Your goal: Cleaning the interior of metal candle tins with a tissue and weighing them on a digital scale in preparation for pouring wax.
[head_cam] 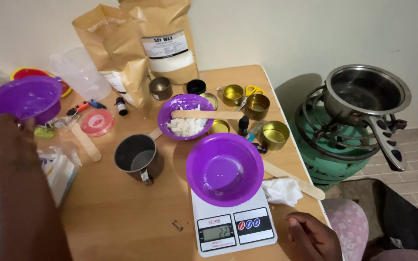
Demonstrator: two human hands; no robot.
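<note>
My left hand (10, 140) holds a purple plastic bowl (22, 99) lifted at the far left of the wooden table (117, 212). My right hand (313, 237) rests near the table's front right edge, fingers curled, holding nothing, beside a white kitchen scale (233, 229). An empty purple bowl (224, 168) sits on the scale. Behind it another purple bowl (188, 116) holds white wax flakes, with a flat wooden stick (206, 114) laid across its rim.
A metal mug (139, 155) stands left of the scale. Two brown paper bags (141, 48), a clear jug (81, 72), several small gold tins (267, 125), dark little bottles, yellow scissors (252, 90), a crumpled tissue (282, 191). A steel pot (364, 92) sits on a green gas burner right.
</note>
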